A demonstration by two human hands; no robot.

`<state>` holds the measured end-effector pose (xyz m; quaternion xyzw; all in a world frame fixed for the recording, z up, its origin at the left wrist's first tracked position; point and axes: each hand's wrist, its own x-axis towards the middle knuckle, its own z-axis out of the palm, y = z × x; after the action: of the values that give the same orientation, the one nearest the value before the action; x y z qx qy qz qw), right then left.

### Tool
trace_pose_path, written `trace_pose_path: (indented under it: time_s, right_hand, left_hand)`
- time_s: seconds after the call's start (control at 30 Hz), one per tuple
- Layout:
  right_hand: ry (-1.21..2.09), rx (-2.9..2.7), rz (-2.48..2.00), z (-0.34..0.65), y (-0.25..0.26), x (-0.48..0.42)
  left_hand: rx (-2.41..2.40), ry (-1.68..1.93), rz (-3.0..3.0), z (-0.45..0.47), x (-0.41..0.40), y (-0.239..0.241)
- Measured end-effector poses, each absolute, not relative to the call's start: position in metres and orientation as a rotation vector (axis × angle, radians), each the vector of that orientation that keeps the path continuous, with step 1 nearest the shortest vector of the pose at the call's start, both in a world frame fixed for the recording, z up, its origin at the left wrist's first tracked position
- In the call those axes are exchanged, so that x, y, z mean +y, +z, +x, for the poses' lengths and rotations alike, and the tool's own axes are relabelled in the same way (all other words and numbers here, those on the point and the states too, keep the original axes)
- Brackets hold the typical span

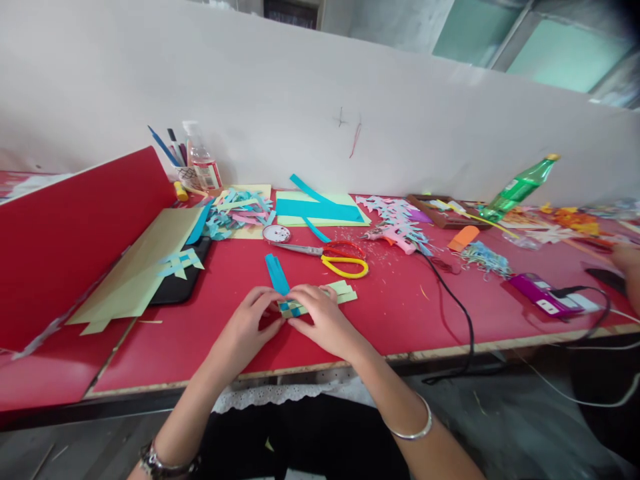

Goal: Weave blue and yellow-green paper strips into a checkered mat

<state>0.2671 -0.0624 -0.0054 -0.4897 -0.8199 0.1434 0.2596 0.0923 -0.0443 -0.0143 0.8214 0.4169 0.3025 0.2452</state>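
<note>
A small weave of blue and pale yellow paper strips lies on the red table near its front edge. My left hand pinches its left side, fingers closed on the strips. My right hand presses on its right side, fingers curled over it. Blue strip ends stick out behind the hands, and pale yellow ends stick out to the right.
Scissors with red and yellow handles lie behind the hands. Further back are blue and yellow sheets, paper cutouts, a pink glue gun with black cord, a green bottle, a pen cup. Another person's hand is at right.
</note>
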Motion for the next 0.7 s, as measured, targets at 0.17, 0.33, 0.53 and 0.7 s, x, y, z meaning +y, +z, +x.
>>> trace_pose_path:
  time_s: [0.17, 0.33, 0.53, 0.7]
  right_hand:
    - [0.365, -2.189, -1.367, 0.2665, -0.0057, -0.0648]
    - [0.227, -2.141, -1.454, 0.2663, -0.008, -0.0661]
    - [0.24, -2.144, -1.447, 0.2692, -0.0071, -0.0665]
    - [0.21, -2.165, -1.479, 0.2731, -0.0073, -0.071]
  left_hand:
    - [1.141, 0.839, 2.298, 0.0925, -0.0452, -0.0144]
    - [1.186, 0.84, 2.338, 0.0918, -0.0454, -0.0151]
    - [1.239, 0.702, 2.498, 0.0908, -0.0488, -0.0152]
    - [1.258, 0.615, 2.64, 0.0848, -0.054, -0.0165]
